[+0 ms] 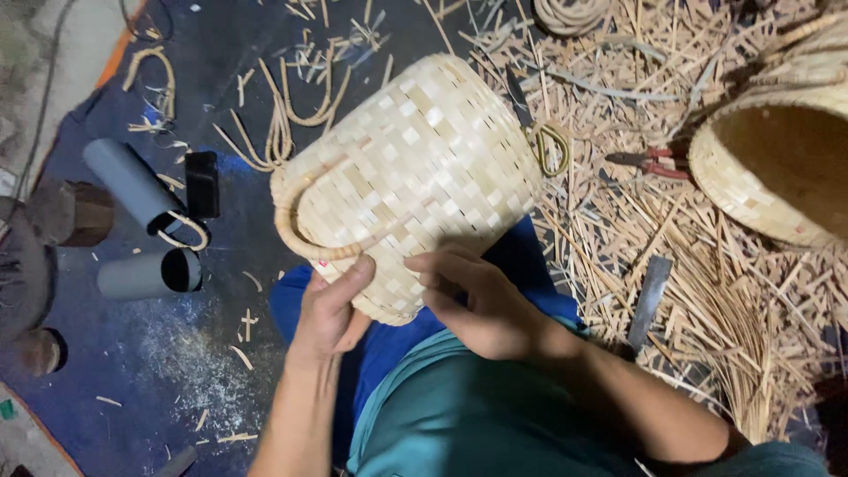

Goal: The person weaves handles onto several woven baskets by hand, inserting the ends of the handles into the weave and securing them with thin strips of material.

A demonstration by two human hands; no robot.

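A pale woven bamboo basket [415,168] lies on its side over my lap, its rim turned toward me. A curved cane handle [296,225] arches along its left edge. My left hand [329,309] grips the rim of the basket beside the lower end of that handle, thumb on top. On the right side of the rim my right hand [481,296] presses its fingers against the weave. Whether it pinches a strip is hidden by the fingers.
Two grey plastic pipes [132,185] and a black block [201,184] lie on the dark blue floor at left. Red-handled pliers [654,162], a flat blade [649,300] and a second basket [773,163] sit among bamboo strips [707,291] at right. Bent cane pieces [283,124] lie behind.
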